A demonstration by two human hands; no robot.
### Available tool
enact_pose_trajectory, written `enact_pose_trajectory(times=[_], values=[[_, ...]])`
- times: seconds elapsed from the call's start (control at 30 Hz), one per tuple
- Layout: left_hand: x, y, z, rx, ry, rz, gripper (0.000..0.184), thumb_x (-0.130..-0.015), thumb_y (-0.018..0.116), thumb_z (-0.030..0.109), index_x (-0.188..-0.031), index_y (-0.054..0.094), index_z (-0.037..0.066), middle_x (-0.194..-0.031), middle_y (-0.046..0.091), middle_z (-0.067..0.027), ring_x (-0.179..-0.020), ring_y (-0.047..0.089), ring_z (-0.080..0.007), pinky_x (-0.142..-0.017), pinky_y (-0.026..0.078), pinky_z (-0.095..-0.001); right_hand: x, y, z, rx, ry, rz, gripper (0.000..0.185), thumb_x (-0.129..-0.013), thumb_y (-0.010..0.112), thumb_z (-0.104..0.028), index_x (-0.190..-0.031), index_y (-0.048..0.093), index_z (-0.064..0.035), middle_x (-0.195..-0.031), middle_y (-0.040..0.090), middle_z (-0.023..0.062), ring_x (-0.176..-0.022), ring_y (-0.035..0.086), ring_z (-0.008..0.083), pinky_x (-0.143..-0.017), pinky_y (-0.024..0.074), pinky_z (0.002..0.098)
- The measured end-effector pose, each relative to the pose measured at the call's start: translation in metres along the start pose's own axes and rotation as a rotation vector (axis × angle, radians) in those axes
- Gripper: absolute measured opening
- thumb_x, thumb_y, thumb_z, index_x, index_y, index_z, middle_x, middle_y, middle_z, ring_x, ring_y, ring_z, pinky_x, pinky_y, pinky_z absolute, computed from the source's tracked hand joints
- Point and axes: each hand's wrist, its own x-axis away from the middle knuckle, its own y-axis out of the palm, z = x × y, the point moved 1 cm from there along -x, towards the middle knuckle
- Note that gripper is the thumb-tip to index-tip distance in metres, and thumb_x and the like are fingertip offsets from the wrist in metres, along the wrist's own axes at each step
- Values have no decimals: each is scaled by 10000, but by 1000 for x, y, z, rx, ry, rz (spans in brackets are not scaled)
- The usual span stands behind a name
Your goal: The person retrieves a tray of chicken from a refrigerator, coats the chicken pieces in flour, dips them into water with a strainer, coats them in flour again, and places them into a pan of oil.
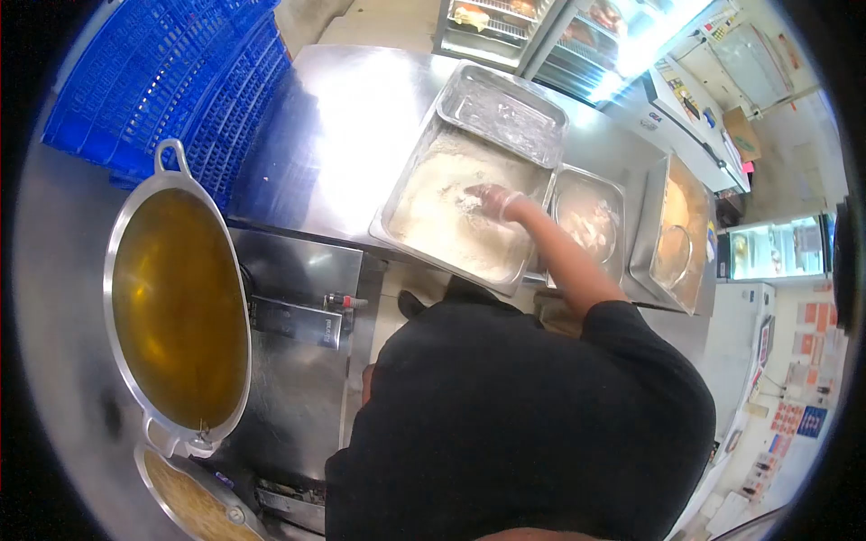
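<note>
My right hand [494,202], dusted with white and seemingly in a thin clear glove, reaches into a large metal tray [386,225] of pale flour [442,221]. Its fingers are bent together at a small floury lump, too coated to identify. A second metal tray [505,113], floury inside, rests over the far end of the flour tray. Just right of my hand stands a smaller metal pan [618,203] with pale, raw-looking pieces [591,221] in it. My left hand is out of sight beside my body.
At left is a wide two-handled pan [110,298] of golden oil [180,307], with another pan of oil [194,496] below it. Blue plastic crates [171,90] stand behind. A deep tray [642,257] with orange contents sits at right. Lit display fridges [577,45] line the back.
</note>
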Motion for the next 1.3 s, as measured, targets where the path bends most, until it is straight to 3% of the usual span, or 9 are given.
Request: enact_pose_trajectory(times=[0.07,0.3,0.5,0.7,0.93,1.03,1.17,1.2,1.3], values=[[-2,0,-2,-4,0,0,291,-893,570,260,-949,707,9,-959,698,-169,-932,671,-285,-799,513,-397,5,-8,16,50,-122,96,447,-903,636,-221,-1327,585,-90,-1194,662,211,-1089,638,356,-980,488,411],[-9,0,5,-7,12,-17,291,-893,569,261,-954,705,10,-962,697,-167,-933,671,-283,-797,512,-397,7,-19,32,-49,158,116,372,-902,645,-226,-1239,647,-67,-1142,680,212,-1086,631,365,-947,489,426],[-5,3,1,1,-8,-7,291,-893,568,261,-957,704,11,-965,697,-165,-934,670,-282,-794,512,-396,-12,31,75,244,179,3,366,-878,680,-218,-1189,655,-28,-1157,667,207,-1065,635,355,-944,499,407],[0,-3,3,14,-16,-5,292,-893,567,262,-961,702,12,-968,696,-163,-935,670,-281,-792,511,-396,-40,95,40,116,61,144,406,-827,746,-253,-1157,672,-29,-1132,680,205,-1044,652,331,-916,515,385],[8,-4,0,36,-34,3,292,-894,565,263,-965,700,13,-972,696,-161,-936,670,-279,-790,511,-395,-16,-4,-18,-173,350,34,500,-824,755,-295,-1225,652,-15,-1236,662,181,-1102,642,309,-947,509,364],[8,0,1,45,-41,9,292,-894,565,263,-967,699,14,-973,696,-160,-936,669,-278,-789,510,-395,-35,1,10,-270,77,77,563,-832,740,-370,-1280,630,-47,-1256,651,187,-1108,638,327,-950,505,376],[7,3,0,45,-39,8,293,-894,564,263,-970,698,15,-975,695,-159,-937,669,-277,-787,510,-395,-106,50,38,187,95,214,422,-889,654,-378,-1128,658,-30,-1149,660,224,-1047,633,376,-930,502,413],[8,2,2,49,-41,9,293,-894,564,263,-970,698,15,-976,695,-159,-937,669,-277,-787,510,-395,-103,55,24,222,36,328,252,-897,570,-144,-1083,679,-13,-1116,676,233,-1009,668,374,-878,533,431],[2,2,13,57,-39,11,293,-894,563,264,-972,697,15,-977,695,-158,-938,669,-276,-786,510,-395,-132,81,33,71,84,280,233,-894,576,-152,-1027,699,-6,-1071,689,229,-986,669,381,-863,536,428]])
